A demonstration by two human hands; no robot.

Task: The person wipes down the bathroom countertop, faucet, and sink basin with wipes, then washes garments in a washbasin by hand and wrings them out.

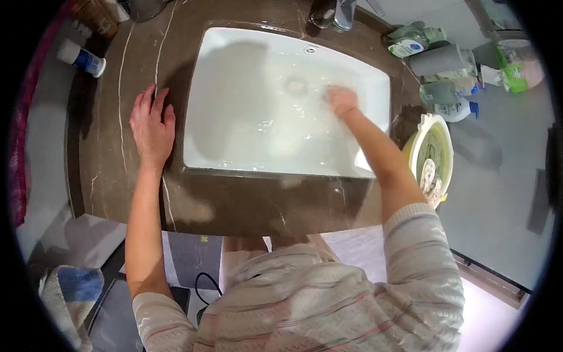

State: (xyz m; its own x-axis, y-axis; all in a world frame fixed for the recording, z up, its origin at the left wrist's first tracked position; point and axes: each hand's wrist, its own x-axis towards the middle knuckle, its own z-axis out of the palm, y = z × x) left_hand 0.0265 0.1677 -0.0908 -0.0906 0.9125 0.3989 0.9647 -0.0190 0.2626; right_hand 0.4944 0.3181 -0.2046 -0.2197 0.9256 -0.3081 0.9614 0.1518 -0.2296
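Note:
My left hand (152, 129) lies flat on the brown stone countertop (246, 199), fingers spread, just left of the sink, and it holds nothing. The white rectangular sink (196, 117) contains cloudy water (246, 141) with light glinting on its surface. Over on the sink's right side, my right hand (342, 100) is down in the water. Motion and the water blur its fingers, so I cannot make out whether they grip anything. Through the water, the round drain (296, 86) shows faintly to the left of that hand.
A chrome faucet (344, 14) stands behind the sink. Several bottles, including a green one (407, 44) and a white pump bottle (456, 110), line the right side. A yellow-rimmed basin (447, 141) leans beside my right forearm. A blue-and-white container (88, 61) sits at the left.

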